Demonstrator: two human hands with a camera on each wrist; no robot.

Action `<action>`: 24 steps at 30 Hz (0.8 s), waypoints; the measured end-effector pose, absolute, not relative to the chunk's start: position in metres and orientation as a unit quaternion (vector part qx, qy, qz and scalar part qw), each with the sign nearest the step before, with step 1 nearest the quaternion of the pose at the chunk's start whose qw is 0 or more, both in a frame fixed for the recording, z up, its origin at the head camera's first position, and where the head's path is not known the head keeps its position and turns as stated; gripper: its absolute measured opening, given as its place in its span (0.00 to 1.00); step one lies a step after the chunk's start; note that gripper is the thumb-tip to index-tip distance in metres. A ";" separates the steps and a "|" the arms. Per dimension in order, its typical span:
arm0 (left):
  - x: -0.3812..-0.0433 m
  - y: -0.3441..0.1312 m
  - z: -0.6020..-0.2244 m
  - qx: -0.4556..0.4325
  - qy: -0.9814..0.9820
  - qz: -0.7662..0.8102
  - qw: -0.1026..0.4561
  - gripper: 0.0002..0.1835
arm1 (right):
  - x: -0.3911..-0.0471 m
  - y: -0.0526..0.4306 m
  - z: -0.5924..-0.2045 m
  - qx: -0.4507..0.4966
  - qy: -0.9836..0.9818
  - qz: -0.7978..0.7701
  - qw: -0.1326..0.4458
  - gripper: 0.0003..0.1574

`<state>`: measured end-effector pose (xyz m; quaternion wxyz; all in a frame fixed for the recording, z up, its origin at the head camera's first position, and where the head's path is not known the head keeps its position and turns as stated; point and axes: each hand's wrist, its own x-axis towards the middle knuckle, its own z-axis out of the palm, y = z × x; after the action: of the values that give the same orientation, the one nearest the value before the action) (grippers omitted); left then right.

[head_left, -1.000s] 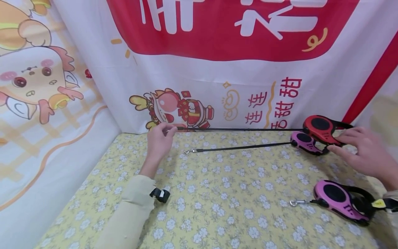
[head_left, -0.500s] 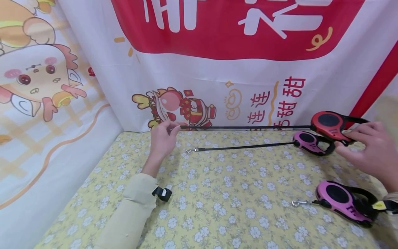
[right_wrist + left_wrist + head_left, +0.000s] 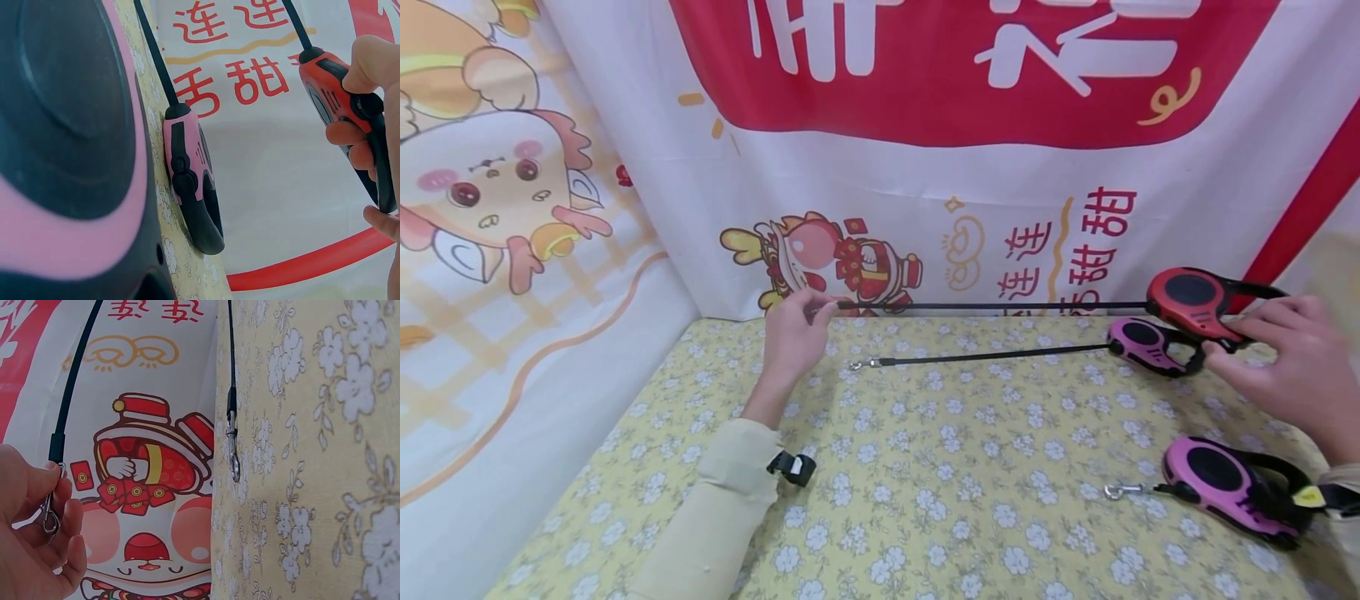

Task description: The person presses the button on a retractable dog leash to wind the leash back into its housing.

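A red retractable dog leash is held up at the back right of the table. My right hand grips its handle, with the thumb on the black button area. The leash's black strap runs taut leftward to my left hand. In the left wrist view, thumb and fingers pinch the metal snap hook at the strap's end. Below the red one, a pink retractable leash lies with its strap drawn out leftward and its own hook on the cloth.
A second pink leash lies nearer at the right, its hook beside it; it looms close in the right wrist view. Yellow floral cloth covers the table. Printed fabric walls stand behind and to the left.
The red leash has shifted a little right and up with my right hand in the first half second. Since then both hands have stayed almost still.
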<state>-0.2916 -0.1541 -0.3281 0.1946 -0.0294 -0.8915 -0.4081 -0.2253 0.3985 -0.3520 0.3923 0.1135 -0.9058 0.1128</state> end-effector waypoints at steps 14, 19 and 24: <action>-0.287 -0.150 -0.323 -0.033 -0.887 -0.422 0.184 0.11 | -0.223 0.395 -0.351 0.115 -0.907 0.116 0.387 0.49; -0.286 -0.148 -0.322 -0.033 -0.888 -0.420 0.184 0.11 | -0.223 0.394 -0.351 0.114 -0.910 0.118 0.381 0.43; -0.286 -0.147 -0.322 -0.033 -0.888 -0.418 0.190 0.10 | -0.222 0.394 -0.351 0.103 -0.915 0.124 0.370 0.32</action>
<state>-0.2862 -0.1465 -0.3225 0.1903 -0.0327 -0.8878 -0.4179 -0.2223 0.3939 -0.3511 0.3697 0.1031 -0.9150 0.1245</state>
